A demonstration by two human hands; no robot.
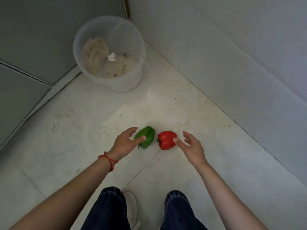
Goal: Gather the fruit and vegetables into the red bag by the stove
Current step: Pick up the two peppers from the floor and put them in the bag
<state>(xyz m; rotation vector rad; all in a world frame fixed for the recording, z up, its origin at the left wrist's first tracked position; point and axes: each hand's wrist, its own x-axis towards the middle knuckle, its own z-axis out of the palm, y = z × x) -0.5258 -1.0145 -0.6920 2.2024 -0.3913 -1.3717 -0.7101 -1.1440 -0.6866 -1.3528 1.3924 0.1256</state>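
Seen from above, a person stands on a pale tiled floor (166, 188) in a corner, both bare arms stretched down toward two bell peppers lying side by side, close together but not touching. The green pepper (146, 136) lies on its side to the left, its stem pointing back toward the person; the red pepper (167, 139) lies just to its right, its stem facing the green one. The left hand (125, 143), with a red string bracelet (108, 159) at the wrist, is spread open, its thumb tip lying over the green pepper and the fingers curved above its far side, not yet closed. The right hand (192, 146) is likewise open, thumb tip at the red pepper's right flank, fingers splayed clear of it. Whether either thumb truly presses the skin cannot be told. Further back in the corner stands a translucent plastic bin (136, 75) with scraps inside. The red bag and the stove are out of sight. The peppers are probably light and hollow, firm-walled but smooth and glossy, so they may slip or roll; a wrap around the broad ribbed body, thumb opposite the fingers, should hold better than pinching the thin stem.
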